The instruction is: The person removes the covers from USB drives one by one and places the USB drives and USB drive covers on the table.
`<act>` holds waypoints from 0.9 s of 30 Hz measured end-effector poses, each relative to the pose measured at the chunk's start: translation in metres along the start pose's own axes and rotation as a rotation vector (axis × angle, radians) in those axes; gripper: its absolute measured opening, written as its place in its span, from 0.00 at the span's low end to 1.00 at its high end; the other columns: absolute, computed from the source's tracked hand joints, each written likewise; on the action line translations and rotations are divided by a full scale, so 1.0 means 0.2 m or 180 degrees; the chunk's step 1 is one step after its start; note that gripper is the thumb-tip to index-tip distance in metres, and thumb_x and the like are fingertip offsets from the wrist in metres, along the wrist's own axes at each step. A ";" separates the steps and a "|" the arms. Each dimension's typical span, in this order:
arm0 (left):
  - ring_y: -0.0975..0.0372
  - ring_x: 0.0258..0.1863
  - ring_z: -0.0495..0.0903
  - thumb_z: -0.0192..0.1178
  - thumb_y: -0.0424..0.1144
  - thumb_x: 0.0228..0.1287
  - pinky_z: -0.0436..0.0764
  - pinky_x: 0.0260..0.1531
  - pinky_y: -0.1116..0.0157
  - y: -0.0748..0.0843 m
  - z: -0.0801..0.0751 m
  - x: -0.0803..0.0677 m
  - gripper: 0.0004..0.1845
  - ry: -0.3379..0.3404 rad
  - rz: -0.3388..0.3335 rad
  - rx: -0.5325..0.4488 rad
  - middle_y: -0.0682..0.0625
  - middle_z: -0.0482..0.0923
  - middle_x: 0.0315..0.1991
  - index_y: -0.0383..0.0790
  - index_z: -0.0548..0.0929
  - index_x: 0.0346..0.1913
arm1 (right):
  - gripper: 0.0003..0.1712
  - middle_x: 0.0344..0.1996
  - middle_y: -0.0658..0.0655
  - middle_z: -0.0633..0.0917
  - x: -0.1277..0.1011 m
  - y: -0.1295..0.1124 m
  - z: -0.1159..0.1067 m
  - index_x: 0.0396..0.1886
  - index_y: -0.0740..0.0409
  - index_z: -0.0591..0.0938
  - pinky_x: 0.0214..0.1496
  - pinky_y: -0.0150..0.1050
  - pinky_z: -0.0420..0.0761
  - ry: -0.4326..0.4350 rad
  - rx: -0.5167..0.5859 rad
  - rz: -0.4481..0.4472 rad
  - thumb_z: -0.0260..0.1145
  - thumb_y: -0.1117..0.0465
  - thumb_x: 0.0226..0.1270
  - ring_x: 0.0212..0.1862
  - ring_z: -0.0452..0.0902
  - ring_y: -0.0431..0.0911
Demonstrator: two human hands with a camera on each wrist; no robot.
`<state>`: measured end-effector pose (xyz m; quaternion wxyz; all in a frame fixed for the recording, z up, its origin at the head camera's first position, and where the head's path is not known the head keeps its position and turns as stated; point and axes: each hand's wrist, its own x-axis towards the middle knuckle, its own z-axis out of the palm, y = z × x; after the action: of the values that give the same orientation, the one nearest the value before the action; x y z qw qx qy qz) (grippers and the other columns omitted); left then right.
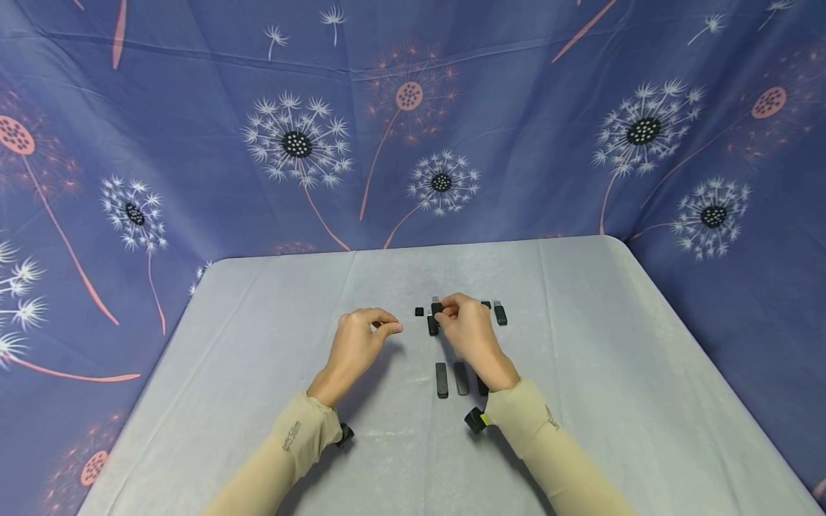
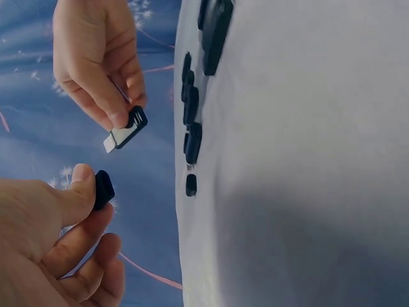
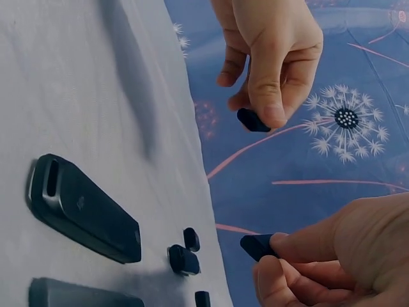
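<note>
My right hand (image 1: 445,309) pinches a black USB stick (image 1: 437,307) just above the grey-covered table (image 1: 581,344). In the left wrist view the stick (image 2: 128,131) shows its bare silver plug, pointing toward my left hand. My left hand (image 1: 387,327) pinches a small black cap (image 2: 103,190) between thumb and fingers, a short gap left of the stick. The right wrist view shows the cap (image 3: 252,120) in my left hand (image 3: 262,118) and the stick's black end (image 3: 259,246) in my right hand (image 3: 275,252).
Three capped black sticks (image 1: 442,380) lie in a row by my right forearm. Another stick (image 1: 432,326), a loose cap (image 1: 419,312) and an uncapped stick (image 1: 500,314) lie near the hands. A blue dandelion-print cloth (image 1: 193,143) hangs behind the table.
</note>
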<state>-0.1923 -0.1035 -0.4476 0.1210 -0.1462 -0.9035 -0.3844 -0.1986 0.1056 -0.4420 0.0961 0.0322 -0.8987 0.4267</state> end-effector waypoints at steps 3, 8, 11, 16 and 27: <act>0.66 0.33 0.84 0.74 0.46 0.60 0.79 0.29 0.67 -0.02 0.01 0.01 0.06 -0.0009 -0.0036 0.0049 0.57 0.89 0.31 0.49 0.93 0.34 | 0.11 0.34 0.59 0.89 0.02 -0.01 0.02 0.46 0.67 0.87 0.39 0.45 0.85 -0.0081 -0.0038 0.0052 0.73 0.67 0.65 0.36 0.86 0.51; 0.66 0.33 0.84 0.75 0.43 0.60 0.80 0.31 0.66 -0.04 0.02 0.01 0.04 -0.0050 -0.0066 0.0027 0.58 0.89 0.30 0.48 0.93 0.34 | 0.11 0.34 0.58 0.89 0.04 -0.02 0.08 0.47 0.66 0.88 0.38 0.42 0.85 -0.0248 -0.0132 0.0142 0.73 0.67 0.66 0.36 0.86 0.50; 0.66 0.33 0.84 0.75 0.42 0.61 0.81 0.32 0.66 -0.05 0.02 0.00 0.03 -0.0090 -0.0071 -0.0004 0.58 0.89 0.30 0.47 0.93 0.34 | 0.11 0.32 0.58 0.89 0.05 -0.04 0.11 0.45 0.67 0.88 0.36 0.41 0.84 -0.0267 -0.0198 0.0099 0.74 0.68 0.64 0.35 0.85 0.49; 0.66 0.34 0.84 0.74 0.41 0.61 0.82 0.33 0.66 -0.06 0.02 0.00 0.03 -0.0121 -0.0041 -0.0037 0.58 0.89 0.30 0.47 0.93 0.34 | 0.08 0.31 0.57 0.88 0.07 -0.07 0.15 0.42 0.65 0.88 0.34 0.38 0.82 -0.0364 -0.0254 0.0125 0.74 0.67 0.64 0.32 0.83 0.46; 0.66 0.32 0.85 0.75 0.41 0.61 0.81 0.31 0.66 -0.07 0.01 0.00 0.02 -0.0181 0.0002 -0.0037 0.59 0.89 0.29 0.48 0.93 0.33 | 0.09 0.31 0.56 0.88 0.10 -0.07 0.23 0.42 0.64 0.85 0.30 0.35 0.80 -0.0722 -0.0220 0.0375 0.75 0.67 0.63 0.29 0.82 0.44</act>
<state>-0.1987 -0.1122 -0.4581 0.0946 -0.1581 -0.9042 -0.3853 -0.2226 0.0617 -0.4549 -0.0303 0.0241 -0.9183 0.3940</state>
